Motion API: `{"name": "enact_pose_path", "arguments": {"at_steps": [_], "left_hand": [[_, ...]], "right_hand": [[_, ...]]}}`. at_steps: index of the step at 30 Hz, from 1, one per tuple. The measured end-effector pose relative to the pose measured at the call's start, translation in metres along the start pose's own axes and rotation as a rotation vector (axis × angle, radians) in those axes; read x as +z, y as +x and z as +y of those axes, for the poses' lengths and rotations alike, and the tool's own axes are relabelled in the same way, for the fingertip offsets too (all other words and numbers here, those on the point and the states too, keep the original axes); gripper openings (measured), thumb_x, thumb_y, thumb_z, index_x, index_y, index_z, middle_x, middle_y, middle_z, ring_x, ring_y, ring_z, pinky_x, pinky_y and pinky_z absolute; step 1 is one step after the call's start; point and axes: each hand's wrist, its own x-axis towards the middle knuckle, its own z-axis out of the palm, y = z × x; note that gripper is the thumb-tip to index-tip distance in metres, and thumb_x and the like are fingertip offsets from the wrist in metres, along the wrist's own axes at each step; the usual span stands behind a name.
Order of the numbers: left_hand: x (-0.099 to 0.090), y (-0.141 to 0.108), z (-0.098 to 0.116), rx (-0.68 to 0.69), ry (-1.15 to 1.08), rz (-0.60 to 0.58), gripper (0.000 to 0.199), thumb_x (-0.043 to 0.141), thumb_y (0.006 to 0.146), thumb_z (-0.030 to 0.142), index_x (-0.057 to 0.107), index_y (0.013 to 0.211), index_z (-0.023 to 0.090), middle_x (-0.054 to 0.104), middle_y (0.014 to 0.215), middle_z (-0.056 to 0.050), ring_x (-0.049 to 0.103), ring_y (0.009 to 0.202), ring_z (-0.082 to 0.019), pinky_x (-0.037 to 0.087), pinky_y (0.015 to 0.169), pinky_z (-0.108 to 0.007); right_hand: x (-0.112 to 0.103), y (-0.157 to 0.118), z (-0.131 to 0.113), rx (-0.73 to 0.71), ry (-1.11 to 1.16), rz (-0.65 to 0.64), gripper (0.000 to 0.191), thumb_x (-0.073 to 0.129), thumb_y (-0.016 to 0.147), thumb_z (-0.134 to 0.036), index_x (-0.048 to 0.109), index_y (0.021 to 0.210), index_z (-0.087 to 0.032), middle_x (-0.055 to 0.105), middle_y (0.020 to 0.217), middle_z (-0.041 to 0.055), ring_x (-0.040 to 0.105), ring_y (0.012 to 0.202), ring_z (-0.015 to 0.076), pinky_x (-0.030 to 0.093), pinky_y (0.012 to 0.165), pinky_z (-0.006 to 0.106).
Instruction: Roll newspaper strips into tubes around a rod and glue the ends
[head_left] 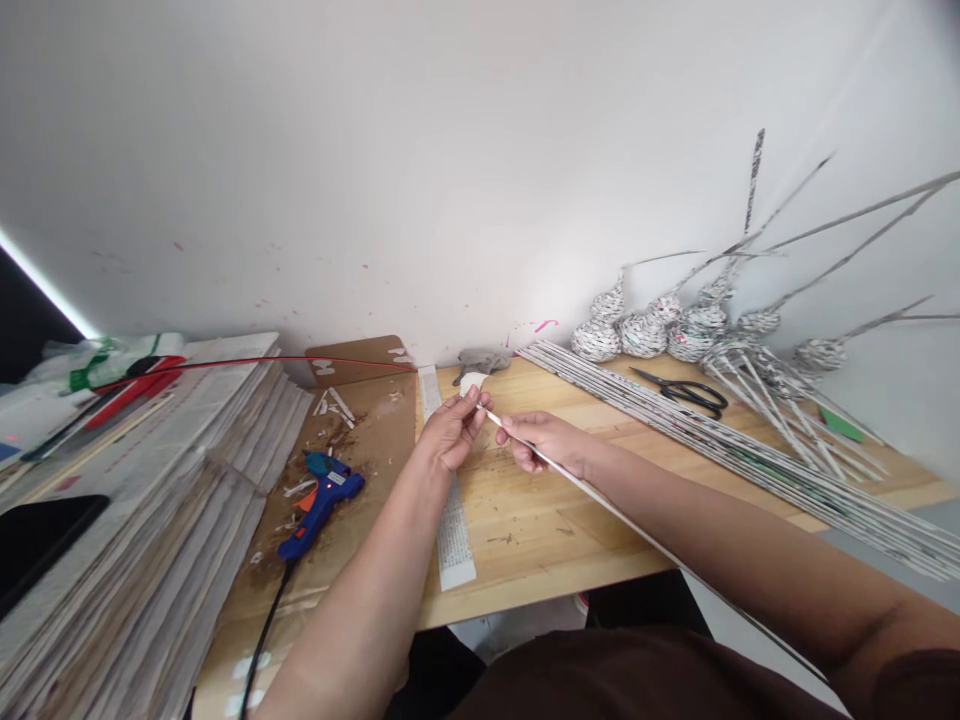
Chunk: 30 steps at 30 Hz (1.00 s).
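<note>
My left hand (453,434) is closed, pinching the upper end of a thin rolled-paper tube (600,497), where a loose white paper flap (472,381) sticks out. My right hand (546,443) is closed round the same tube a little lower down. From there the tube slants down to the right, past my right forearm. A printed newspaper strip (454,545) lies on the wooden table (517,560), partly covered by my left hand and wrist.
Left are a stack of newspaper (225,470) and a blue glue gun (322,508) on cardboard (375,440). A grey cloth (484,361) lies behind my hands. Right are several paper tubes (720,445), black scissors (682,391) and woven gourd-like paper shapes (643,335) against the wall.
</note>
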Motion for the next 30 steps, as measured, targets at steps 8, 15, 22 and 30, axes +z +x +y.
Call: {"name": "enact_pose_path", "arguments": {"at_steps": [8, 15, 22, 30], "left_hand": [[0.001, 0.002, -0.003, 0.022, -0.003, 0.046, 0.003, 0.065, 0.077, 0.005, 0.064, 0.077, 0.008, 0.068, 0.073, -0.006, 0.067, 0.068, -0.010, 0.057, 0.064, -0.015], [0.000, 0.002, -0.003, 0.023, -0.016, -0.002, 0.007, 0.060, 0.082, 0.006, 0.065, 0.077, 0.007, 0.069, 0.074, -0.008, 0.069, 0.070, -0.012, 0.058, 0.066, -0.017], [0.001, 0.004, -0.005, 0.036, 0.012, 0.057, 0.005, 0.064, 0.079, 0.006, 0.062, 0.075, 0.009, 0.068, 0.072, -0.006, 0.069, 0.069, -0.012, 0.057, 0.064, -0.016], [0.001, 0.002, -0.001, 0.011, -0.013, 0.033, 0.006, 0.060, 0.082, 0.006, 0.064, 0.077, 0.008, 0.068, 0.071, -0.006, 0.069, 0.068, -0.011, 0.057, 0.063, -0.014]], "right_hand": [[0.006, -0.006, -0.002, -0.315, -0.702, 0.372, 0.029, 0.055, 0.085, -0.045, 0.059, 0.091, -0.017, 0.059, 0.071, 0.0031, 0.052, 0.066, 0.0144, 0.035, 0.058, 0.025], [0.000, 0.001, -0.002, 0.097, 0.116, -0.048, 0.037, 0.038, 0.092, -0.050, 0.053, 0.086, -0.017, 0.040, 0.050, -0.0060, 0.038, 0.041, 0.0102, 0.030, 0.043, 0.023], [0.004, 0.000, -0.002, -0.262, -0.647, 0.307, 0.032, 0.052, 0.086, -0.048, 0.058, 0.088, -0.017, 0.055, 0.065, 0.0016, 0.051, 0.061, 0.0139, 0.034, 0.059, 0.025], [-0.001, 0.005, -0.003, 0.072, 0.040, -0.106, 0.044, 0.031, 0.094, -0.051, 0.057, 0.096, -0.016, 0.040, 0.052, -0.0056, 0.038, 0.042, 0.0099, 0.031, 0.046, 0.023]]}}
